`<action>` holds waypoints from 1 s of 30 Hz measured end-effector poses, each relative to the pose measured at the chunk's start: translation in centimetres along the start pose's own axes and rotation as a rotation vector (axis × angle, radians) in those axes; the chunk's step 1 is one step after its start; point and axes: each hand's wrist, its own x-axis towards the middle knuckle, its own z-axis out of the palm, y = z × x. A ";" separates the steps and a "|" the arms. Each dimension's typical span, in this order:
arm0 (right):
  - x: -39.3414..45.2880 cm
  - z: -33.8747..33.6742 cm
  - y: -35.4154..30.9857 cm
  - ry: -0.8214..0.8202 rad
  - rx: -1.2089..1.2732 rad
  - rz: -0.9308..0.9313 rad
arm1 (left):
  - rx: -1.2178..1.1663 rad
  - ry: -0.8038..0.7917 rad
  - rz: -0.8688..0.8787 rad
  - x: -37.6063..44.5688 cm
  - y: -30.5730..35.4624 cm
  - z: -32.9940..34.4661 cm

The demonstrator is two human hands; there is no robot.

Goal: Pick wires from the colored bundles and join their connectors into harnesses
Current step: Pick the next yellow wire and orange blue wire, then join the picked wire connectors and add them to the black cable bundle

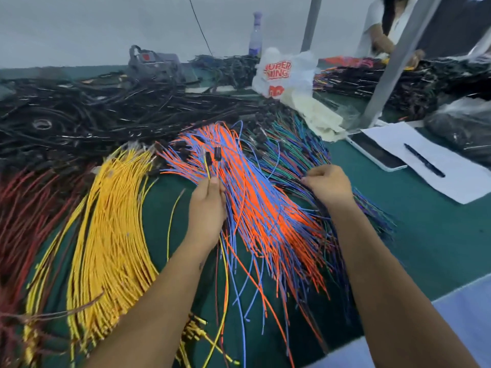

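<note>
Left hand (208, 205): curled around thin wires tipped with two small black connectors (212, 155), held upright above the orange-and-blue bundle (265, 208).
Right hand (329, 184): fingers curled into the dark green-purple bundle (292, 155) (exact grip hidden).
Yellow bundle (111, 235): glossy strands fanned on green cloth (438, 235).

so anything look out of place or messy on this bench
One yellow wire lies alone on the green table, strayed from the yellow bundle on its left. A few blue wires also trail loose from the orange and blue bundle. Nothing looks damaged.
</note>
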 end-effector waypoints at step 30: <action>1.2 0.8 -0.6 -0.037 0.034 -0.137 | -0.095 -0.064 -0.069 -0.8 1.2 -0.5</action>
